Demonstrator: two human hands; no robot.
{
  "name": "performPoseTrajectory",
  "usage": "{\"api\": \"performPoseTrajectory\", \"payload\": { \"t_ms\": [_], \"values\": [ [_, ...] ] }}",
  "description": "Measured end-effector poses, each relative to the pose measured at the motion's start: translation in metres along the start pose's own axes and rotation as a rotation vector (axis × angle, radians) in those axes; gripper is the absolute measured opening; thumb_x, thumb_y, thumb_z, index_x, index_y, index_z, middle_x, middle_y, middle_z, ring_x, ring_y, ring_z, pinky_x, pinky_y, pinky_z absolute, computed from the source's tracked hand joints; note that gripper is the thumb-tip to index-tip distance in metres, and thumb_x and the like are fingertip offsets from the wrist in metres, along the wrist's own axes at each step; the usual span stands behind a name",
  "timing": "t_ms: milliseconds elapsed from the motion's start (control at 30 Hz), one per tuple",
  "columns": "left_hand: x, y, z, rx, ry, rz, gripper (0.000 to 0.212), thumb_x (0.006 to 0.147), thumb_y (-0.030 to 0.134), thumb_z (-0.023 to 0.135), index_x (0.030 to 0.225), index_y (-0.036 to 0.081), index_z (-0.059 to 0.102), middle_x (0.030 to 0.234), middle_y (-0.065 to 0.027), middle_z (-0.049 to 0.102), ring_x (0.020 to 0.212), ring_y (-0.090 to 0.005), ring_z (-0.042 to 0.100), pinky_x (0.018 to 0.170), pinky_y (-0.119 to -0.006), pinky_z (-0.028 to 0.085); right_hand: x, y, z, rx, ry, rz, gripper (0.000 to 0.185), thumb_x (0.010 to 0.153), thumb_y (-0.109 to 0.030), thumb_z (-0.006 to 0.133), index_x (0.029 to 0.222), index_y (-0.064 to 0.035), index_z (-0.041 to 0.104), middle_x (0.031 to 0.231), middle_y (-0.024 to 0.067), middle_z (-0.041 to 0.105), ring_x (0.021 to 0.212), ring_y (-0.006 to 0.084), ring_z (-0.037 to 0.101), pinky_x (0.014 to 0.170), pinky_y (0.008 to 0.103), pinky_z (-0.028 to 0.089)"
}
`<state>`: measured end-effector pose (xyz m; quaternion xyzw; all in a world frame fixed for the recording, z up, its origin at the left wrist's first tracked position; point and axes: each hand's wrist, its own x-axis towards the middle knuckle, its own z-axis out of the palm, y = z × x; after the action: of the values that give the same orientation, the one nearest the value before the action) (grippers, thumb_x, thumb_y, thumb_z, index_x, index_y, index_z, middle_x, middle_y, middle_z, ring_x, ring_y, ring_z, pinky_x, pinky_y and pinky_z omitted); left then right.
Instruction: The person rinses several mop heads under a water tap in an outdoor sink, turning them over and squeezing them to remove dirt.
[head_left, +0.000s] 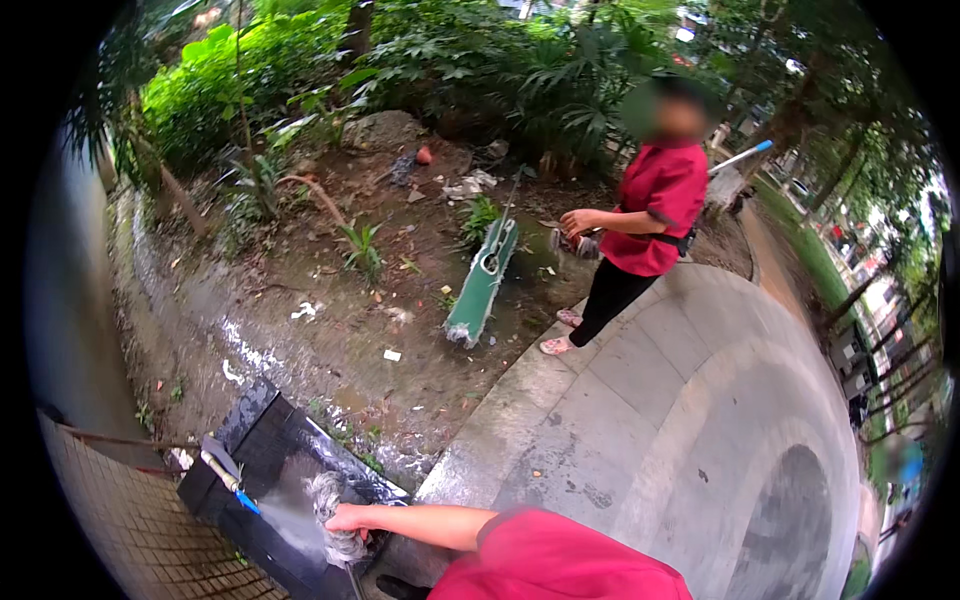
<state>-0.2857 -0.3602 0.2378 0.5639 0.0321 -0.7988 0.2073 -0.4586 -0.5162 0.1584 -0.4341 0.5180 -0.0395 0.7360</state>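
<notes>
My right hand (347, 519) grips the wet grey strands of a string mop head (324, 495) over a black-tiled basin (225, 517). Below it, a short length of the mop's metal handle (355, 581) shows at the picture's bottom edge. A pale pipe with a blue end (231, 480) reaches in from the basin's far-left ledge. From that end, a whitish stream of water (289, 525) appears to run toward the mop. My left hand is out of view. Part of a dark shoe (401, 586) shows under my outstretched arm.
A co-worker (651, 202) in a red shirt stands on the paving edge, holding a mop head (576, 244). A green flat dust mop (484, 281) lies on the muddy soil (300, 255). Tiled wall (150, 510) borders the basin; paving (675, 390) stretches right.
</notes>
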Motion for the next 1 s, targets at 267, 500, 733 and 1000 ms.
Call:
{"api": "performPoseTrajectory", "payload": {
  "t_ms": [267,500,733,1000],
  "values": [
    [-0.004,-0.004,-0.023,-0.001,-0.036,0.04,0.024,0.083,0.026,0.05,0.082,0.003,0.059,0.067,-0.0025,0.057,0.052,-0.0101,0.048,0.048,-0.021,0.038,-0.025,-0.015,0.037,-0.078,0.079,-0.097,0.052,0.063,-0.037,0.057,0.088,0.0088,0.055,0.078,0.0147,0.058,0.051,0.0245,0.056,0.039,0.0338,0.046],
    [0.016,-0.048,-0.153,0.097,-0.169,0.245,0.024,0.083,0.025,0.049,0.08,0.004,0.059,0.068,-0.0032,0.058,0.053,-0.0105,0.049,0.049,-0.022,0.038,0.0,-0.019,0.096,0.072,0.389,-0.391,0.027,0.062,-0.023,0.06,0.081,-0.0029,0.059,0.073,0.0092,0.057,0.064,0.0194,0.056,0.052,0.0315,0.045],
    [-0.052,-0.063,-0.174,-0.428,-0.057,-0.062,0.032,0.082,0.016,0.054,0.052,0.009,0.045,0.053,-0.0034,0.051,0.049,-0.0164,0.054,0.045,-0.027,0.046,-0.02,-0.049,0.099,0.215,0.231,-0.08,0.016,0.068,-0.017,0.06,0.082,-0.0094,0.06,0.079,0.0024,0.06,0.073,0.0145,0.055,0.056,0.0319,0.045],
    [-0.046,-0.068,-0.197,-0.57,-0.071,0.028,0.014,0.079,0.009,0.059,0.071,0.007,0.047,0.053,0.0016,0.046,0.038,-0.0055,0.04,0.032,-0.016,0.031,0.019,-0.041,0.147,0.117,0.125,0.048,0.029,0.069,-0.016,0.062,0.095,-0.0064,0.059,0.091,0.0038,0.059,0.079,0.0171,0.056,0.06,0.0347,0.049]
  ]
}}
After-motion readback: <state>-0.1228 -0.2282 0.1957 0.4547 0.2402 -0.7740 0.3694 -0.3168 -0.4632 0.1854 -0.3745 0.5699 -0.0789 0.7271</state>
